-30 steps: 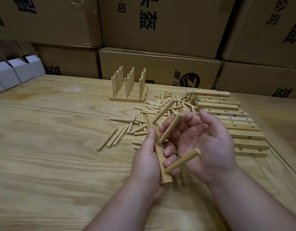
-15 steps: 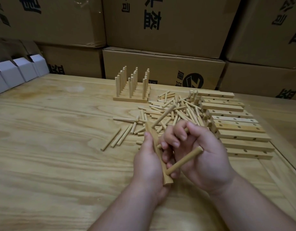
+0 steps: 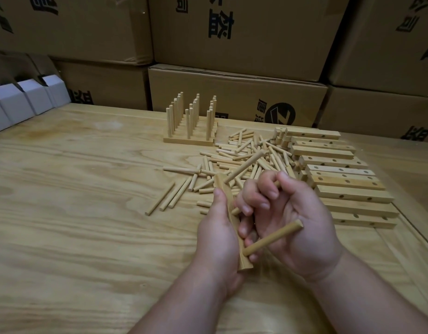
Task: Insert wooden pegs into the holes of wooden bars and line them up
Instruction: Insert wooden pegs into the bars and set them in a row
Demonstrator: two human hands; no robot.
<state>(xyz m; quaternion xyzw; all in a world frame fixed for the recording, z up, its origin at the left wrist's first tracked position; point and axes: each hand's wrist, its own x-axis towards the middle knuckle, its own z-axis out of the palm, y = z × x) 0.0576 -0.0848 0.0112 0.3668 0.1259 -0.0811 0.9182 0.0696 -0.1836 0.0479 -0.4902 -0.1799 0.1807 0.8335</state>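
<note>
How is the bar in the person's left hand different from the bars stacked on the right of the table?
The held bar is gripped nearly on end by the left hand; the stacked bars lie flat. The held bar carries two pegs; the stacked bars show empty holes. Both are pale wood.

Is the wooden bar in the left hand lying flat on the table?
No, the left hand holds the wooden bar up, tilted above the table.

**Both hands meet at centre**

Both bare forearms reach in from the lower edge. The left hand (image 3: pixel 219 235) is upright, thumb up, fingers wrapped round a long pale wooden bar (image 3: pixel 233 220). The right hand (image 3: pixel 295 227) faces palm-in, its fingers (image 3: pixel 263 196) curled tight, pinching a round light wooden peg (image 3: pixel 278 185).
</note>
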